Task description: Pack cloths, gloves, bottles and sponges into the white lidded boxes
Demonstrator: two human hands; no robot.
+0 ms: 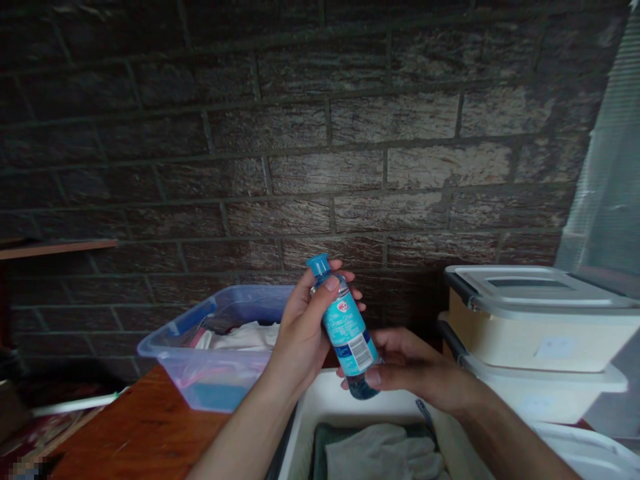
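A clear bottle (pixel 346 327) with a blue cap and a turquoise label is held tilted, its cap end up and to the left. My left hand (pixel 313 310) wraps around the upper part, thumb across the shoulder below the cap. Around the lower end closes my right hand (pixel 410 367), its thumb near the base beside the barcode. The cap is on. Below the bottle stands a white bin (pixel 307 427), with a grey glove (pixel 383 453) lying on dark green cloth inside it.
A translucent purple-blue tub (pixel 220 373) with white cloth in it stands left on the wooden table (pixel 130 433). Two lidded cream boxes (pixel 525 333) are stacked at right, near a white lid (pixel 590 450). Behind rises a dark brick wall (pixel 320 133); a shelf edge (pixel 57 249) juts in at left.
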